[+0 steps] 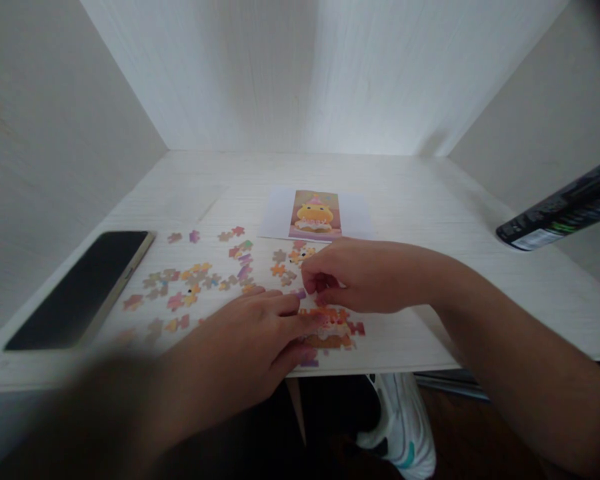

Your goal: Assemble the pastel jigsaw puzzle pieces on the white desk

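Note:
A partly joined jigsaw puzzle [330, 339] in orange, white and red lies near the table's front edge. My left hand [265, 327] rests on its left side, fingers stretched out and palm down. Just above the puzzle's top edge, my right hand [347, 275] is closed in a pinch on a small reddish puzzle piece [322, 301], mostly covered by the fingers. A purple puzzle piece [309, 359] sits below my left thumb. Beyond my hands are loose pieces [279, 270], among them a yellow piece with a black eye [307, 254].
A picture card [315, 213] of a yellow animal with a cake lies on white paper [275, 217] behind the hands. Several loose pieces [197, 270] spread leftward toward a dark phone [80, 287]. At the right is a black can [555, 213]. White panels [380, 73] enclose the table.

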A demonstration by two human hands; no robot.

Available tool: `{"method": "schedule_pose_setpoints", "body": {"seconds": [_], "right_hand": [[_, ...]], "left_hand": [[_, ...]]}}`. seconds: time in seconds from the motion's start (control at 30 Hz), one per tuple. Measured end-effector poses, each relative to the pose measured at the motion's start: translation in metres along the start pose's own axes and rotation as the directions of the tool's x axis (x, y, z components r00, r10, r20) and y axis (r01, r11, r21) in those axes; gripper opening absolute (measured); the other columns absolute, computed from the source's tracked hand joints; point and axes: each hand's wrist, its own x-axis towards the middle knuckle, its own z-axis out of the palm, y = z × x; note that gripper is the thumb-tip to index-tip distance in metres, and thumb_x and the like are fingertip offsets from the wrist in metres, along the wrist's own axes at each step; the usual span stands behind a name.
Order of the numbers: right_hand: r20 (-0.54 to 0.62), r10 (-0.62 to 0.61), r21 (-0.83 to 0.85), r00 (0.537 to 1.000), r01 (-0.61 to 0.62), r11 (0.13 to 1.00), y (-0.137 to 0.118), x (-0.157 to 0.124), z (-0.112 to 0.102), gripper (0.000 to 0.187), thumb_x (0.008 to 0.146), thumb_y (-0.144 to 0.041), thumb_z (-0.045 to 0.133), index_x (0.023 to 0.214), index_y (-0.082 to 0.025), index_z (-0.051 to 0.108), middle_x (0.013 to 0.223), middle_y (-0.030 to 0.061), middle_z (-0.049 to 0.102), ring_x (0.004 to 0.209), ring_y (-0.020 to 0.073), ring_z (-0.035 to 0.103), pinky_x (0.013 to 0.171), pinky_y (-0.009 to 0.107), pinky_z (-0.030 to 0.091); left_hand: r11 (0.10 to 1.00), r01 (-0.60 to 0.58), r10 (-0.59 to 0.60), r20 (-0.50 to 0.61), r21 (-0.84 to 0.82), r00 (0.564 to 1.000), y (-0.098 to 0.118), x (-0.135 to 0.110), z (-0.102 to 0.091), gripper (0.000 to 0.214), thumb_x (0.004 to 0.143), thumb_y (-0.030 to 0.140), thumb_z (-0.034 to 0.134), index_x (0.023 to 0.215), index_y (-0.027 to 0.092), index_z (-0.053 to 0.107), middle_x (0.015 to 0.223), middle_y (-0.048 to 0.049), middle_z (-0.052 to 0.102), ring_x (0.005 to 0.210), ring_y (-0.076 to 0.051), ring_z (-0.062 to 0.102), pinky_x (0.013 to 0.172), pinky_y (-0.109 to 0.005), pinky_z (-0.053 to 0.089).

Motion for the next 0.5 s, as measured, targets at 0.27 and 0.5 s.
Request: {"method": "schedule_pose_setpoints", "body": {"seconds": [0.27, 0.5], "right_hand": [[-0.001, -0.13, 0.215, 0.992, 0.127, 0.968, 0.008, 0.003, -0.007, 0.028, 0.089, -0.01, 0.048, 0.103, -0.017, 0.071, 0.098, 0.005, 0.071, 0.088, 0.0149, 0.06, 0.08, 0.026, 0.043], [0.039, -0.104, 0.372, 0.994, 0.082, 0.925, 0.017, 0.004, -0.01, 0.013, 0.088, -0.016, 0.055, 0.091, -0.015, 0.067, 0.081, 0.002, 0.066, 0.071, 0.0117, 0.055, 0.065, 0.024, 0.042]], "left_hand": [[1.0, -0.023, 0.023, -0.02, 0.007, 1.0, -0.001, 0.0, 0.001, 0.031, 0.098, 0.031, 0.048, 0.126, 0.036, 0.06, 0.122, -0.0008, 0.065, 0.107, -0.024, 0.061, 0.095, -0.046, 0.047], [1.0, 0.006, -0.007, 0.031, 0.015, 0.999, 0.001, 0.0, -0.001, 0.029, 0.098, 0.031, 0.048, 0.123, 0.034, 0.06, 0.111, -0.0006, 0.065, 0.101, -0.023, 0.06, 0.092, -0.043, 0.047]]}}
